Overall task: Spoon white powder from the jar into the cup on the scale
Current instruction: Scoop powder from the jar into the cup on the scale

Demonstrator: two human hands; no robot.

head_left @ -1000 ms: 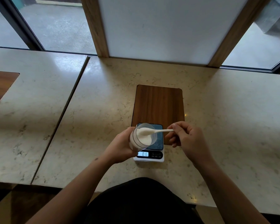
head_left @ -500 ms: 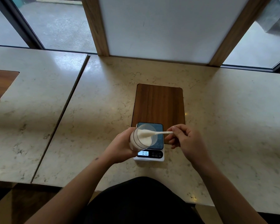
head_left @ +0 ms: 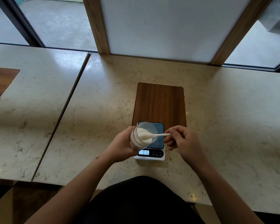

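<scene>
My left hand (head_left: 120,145) grips a clear jar (head_left: 136,140) of white powder (head_left: 142,131), tilted with its mouth to the right, above the left part of the scale. My right hand (head_left: 185,143) pinches the handle of a white spoon (head_left: 159,135), whose heaped bowl lies in the jar's mouth. The white scale (head_left: 152,157) has a dark platform (head_left: 159,128) and a lit display. I see no separate cup; the platform under the jar is hidden.
The scale stands at the near end of a dark wooden board (head_left: 159,104) on a pale marble counter (head_left: 233,118). A seam (head_left: 61,113) splits the counter on the left. A wood-framed panel and windows rise behind.
Both hands hold almost the same pose. The spoon's bowl has dipped slightly lower across the jar's mouth, and the display's digits look different.
</scene>
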